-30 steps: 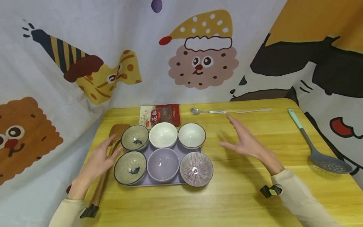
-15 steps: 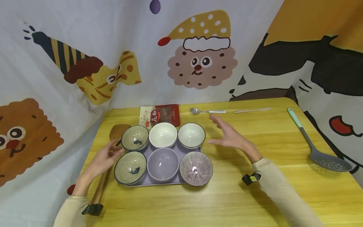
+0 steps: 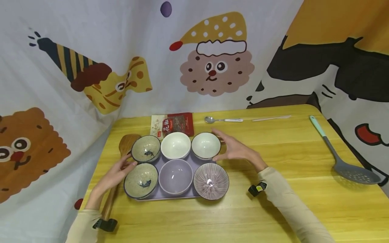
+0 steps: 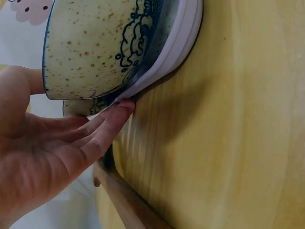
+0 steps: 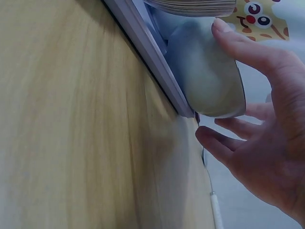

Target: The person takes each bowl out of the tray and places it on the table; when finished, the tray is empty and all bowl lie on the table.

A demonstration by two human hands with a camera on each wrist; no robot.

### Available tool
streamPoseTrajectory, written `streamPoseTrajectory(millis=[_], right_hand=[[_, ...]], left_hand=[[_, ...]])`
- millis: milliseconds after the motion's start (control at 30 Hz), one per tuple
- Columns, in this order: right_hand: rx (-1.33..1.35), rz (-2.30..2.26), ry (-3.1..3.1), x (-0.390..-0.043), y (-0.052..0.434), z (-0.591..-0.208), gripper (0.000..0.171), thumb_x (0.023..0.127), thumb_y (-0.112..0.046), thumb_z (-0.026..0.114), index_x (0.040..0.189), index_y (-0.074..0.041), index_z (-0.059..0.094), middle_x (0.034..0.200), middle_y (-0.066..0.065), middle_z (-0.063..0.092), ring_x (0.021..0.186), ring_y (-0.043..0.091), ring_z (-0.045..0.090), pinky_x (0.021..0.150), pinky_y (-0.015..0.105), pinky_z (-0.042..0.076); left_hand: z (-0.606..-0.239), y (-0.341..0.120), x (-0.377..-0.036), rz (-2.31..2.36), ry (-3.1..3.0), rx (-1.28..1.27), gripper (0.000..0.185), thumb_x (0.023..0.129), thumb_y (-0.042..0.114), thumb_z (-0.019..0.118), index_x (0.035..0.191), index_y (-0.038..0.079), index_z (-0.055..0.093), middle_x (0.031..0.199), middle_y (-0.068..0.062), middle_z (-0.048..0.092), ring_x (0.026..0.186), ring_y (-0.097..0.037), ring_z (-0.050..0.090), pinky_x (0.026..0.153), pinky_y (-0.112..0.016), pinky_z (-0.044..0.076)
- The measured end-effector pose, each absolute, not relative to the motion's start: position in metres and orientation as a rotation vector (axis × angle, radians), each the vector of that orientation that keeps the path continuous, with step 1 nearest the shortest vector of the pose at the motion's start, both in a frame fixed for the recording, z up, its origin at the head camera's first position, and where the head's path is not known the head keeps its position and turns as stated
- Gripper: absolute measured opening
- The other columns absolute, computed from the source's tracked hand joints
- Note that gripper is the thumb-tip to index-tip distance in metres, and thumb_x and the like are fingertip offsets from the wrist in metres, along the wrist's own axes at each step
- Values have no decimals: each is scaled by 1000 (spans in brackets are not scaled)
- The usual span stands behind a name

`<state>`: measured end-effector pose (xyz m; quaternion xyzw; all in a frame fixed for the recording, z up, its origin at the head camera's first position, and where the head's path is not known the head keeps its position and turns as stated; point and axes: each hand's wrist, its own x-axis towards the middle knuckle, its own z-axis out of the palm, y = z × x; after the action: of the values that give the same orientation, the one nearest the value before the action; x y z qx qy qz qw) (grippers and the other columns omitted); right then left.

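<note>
Your left hand (image 3: 117, 173), fingers loose, is at the tray (image 4: 185, 40) edge; your right hand (image 3: 238, 148), gripping nothing, flanks a white bowl (image 3: 206, 145). Tray sits between; tilting it could slide the crowded bowls (image 3: 175, 177).

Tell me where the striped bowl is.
In the head view, the striped bowl sits at the near right corner of the tray, right of the purple bowl and in front of the dark-rimmed white bowl.
</note>
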<state>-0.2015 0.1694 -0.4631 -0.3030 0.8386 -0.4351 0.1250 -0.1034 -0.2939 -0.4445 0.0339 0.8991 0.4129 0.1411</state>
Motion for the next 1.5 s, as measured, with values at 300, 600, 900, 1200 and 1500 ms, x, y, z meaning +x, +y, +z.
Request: streamPoseTrajectory(millis=[300,600,900,1200,1500], right_hand=[[-867,-1244,2451,-206,163,-471,128,66,-35,97,162,-7,18,166,18,25,151,36,30,120,56,25],[-860,-1358,2537,-202,164,-480,124,60,-41,99,158,-7,32,157,17,44,140,35,47,115,55,36],[-743,-1523,2591,-193,180,-474,112,62,-27,99,155,-11,40,148,15,54,126,33,59,104,52,48],[-605,-1543,2686,-192,210,-463,110,64,-19,98,156,-14,38,150,18,49,128,40,57,95,52,55],[-431,-1562,2866,-201,249,-455,110,68,-20,95,158,-9,33,156,23,40,134,44,49,98,60,50]], left_hand=[[-449,-293,-103,1240,2565,68,73,108,36,47,159,-6,17,144,-40,46,132,-55,46,106,-62,42],[-452,-294,-103,1286,2588,88,74,107,32,50,163,4,11,143,-37,49,130,-51,50,104,-60,45],[-453,-303,-101,1315,2568,170,76,107,30,51,165,18,2,145,-35,49,132,-46,51,105,-57,44],[-455,-309,-100,1339,2506,207,76,108,29,49,164,28,-2,144,-33,52,134,-47,49,107,-60,41],[-455,-309,-101,1367,2513,242,78,107,25,50,165,23,-2,137,-31,58,127,-37,56,102,-47,46]])
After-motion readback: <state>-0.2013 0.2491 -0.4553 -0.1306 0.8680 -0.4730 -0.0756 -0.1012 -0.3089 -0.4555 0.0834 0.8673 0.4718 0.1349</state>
